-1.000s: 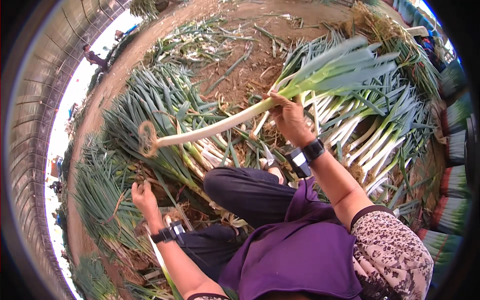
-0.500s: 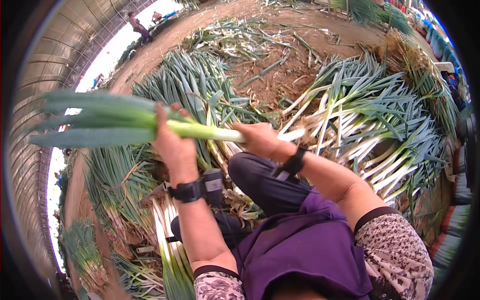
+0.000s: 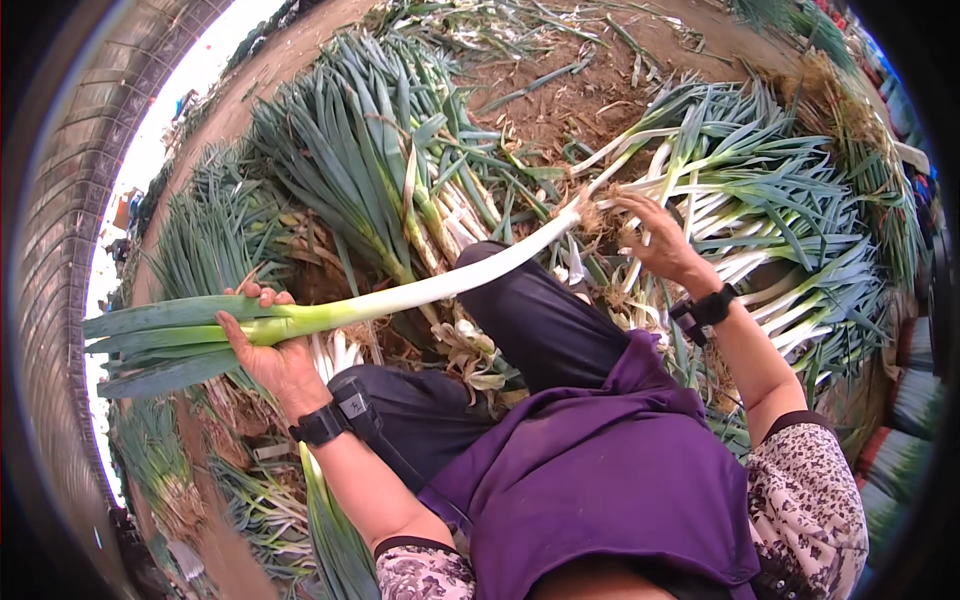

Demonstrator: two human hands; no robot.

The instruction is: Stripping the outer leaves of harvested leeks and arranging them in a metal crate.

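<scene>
A long green onion [image 3: 460, 283] stretches across in front of me, leaves to the left and its curved white stem rising to the right. My left hand [image 3: 268, 340] is closed around it where the leaves begin. Beside the root end, my right hand [image 3: 660, 240] is open, its fingers apart and curved; its fingertips are close to the roots [image 3: 590, 212], and I cannot tell whether they touch. Behind the held stalk lies a thick heap of green onions [image 3: 350, 150]. To the right a pile of white-stemmed green onions [image 3: 760, 210] is spread out.
More bundles [image 3: 215, 225] lie along the left, and loose stalks [image 3: 335, 530] sit by my left forearm. Scattered leaf scraps [image 3: 470, 30] cover the soil [image 3: 540, 120] farther off. My bent knees [image 3: 540, 310] are beneath the stalk. A curved mesh wall [image 3: 60, 250] runs along the left.
My right hand has let go of the white stem and opened out past the root end. My left hand has moved down and left with the green onion. The view has shifted.
</scene>
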